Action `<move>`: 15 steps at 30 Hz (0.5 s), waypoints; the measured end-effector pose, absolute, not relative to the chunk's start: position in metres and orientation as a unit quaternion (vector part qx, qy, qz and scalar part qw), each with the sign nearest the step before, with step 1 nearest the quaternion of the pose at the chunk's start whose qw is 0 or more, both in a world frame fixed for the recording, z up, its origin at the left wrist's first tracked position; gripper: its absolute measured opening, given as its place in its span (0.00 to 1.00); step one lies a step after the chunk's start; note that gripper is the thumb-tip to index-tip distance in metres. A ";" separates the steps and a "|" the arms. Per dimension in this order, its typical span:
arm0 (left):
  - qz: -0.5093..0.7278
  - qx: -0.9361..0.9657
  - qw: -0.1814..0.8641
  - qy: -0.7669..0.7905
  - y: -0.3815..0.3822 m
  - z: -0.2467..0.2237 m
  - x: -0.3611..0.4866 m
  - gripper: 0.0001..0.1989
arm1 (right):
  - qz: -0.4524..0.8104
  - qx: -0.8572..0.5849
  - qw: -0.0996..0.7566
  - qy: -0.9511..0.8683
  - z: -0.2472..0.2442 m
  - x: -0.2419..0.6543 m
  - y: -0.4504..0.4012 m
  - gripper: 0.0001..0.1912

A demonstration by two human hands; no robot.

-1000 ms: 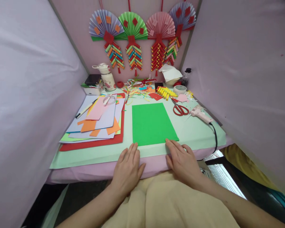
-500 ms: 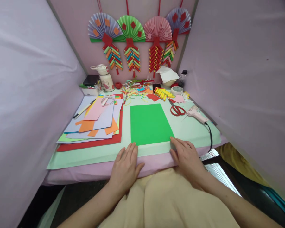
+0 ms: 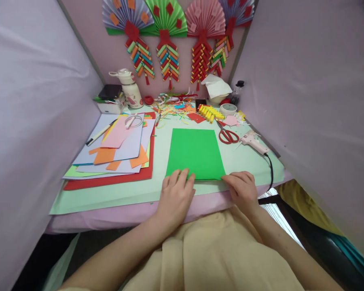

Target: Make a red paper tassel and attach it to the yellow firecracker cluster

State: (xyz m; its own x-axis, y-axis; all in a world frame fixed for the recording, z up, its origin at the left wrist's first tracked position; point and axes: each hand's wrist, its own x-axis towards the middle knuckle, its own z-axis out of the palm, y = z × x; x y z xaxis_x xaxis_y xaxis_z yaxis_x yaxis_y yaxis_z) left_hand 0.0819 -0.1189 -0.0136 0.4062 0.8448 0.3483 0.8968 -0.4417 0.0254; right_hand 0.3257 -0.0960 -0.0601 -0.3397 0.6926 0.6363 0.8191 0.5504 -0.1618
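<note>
A plain green sheet of paper lies flat on the table in front of me, its near edge towards my body. My left hand rests with fingers spread on the near edge, left of its middle, palm down. At the near right corner, my right hand has thumb and fingers brought together on the paper. The corner looks slightly lifted there. The left hand covers part of the near edge.
Left of the sheet is a pile of coloured paper with a pen on it. Red-handled scissors and a glue gun lie to the right. Paper scraps, a bottle and a tape roll stand behind.
My left hand has moved right, from the near left corner onto the near edge. The right hand has closed on the near right corner. The sheet has turned slightly; the view has tilted down.
</note>
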 end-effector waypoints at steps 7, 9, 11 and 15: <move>-0.299 -0.820 0.061 -0.484 -0.090 -0.004 0.070 0.12 | -0.150 -0.481 0.444 -0.741 -0.044 0.322 -0.109 0.19; -0.406 -0.753 0.039 -0.516 -0.089 0.002 0.058 0.11 | -0.170 -0.483 0.483 -0.710 -0.040 0.320 -0.112 0.24; -0.473 -0.693 0.011 -0.545 -0.089 0.006 0.050 0.10 | -0.161 -0.481 0.495 -0.705 -0.037 0.315 -0.114 0.24; -0.432 -0.707 -0.031 -0.558 -0.087 0.000 0.050 0.10 | -0.100 -0.455 0.472 -0.748 -0.040 0.299 -0.112 0.20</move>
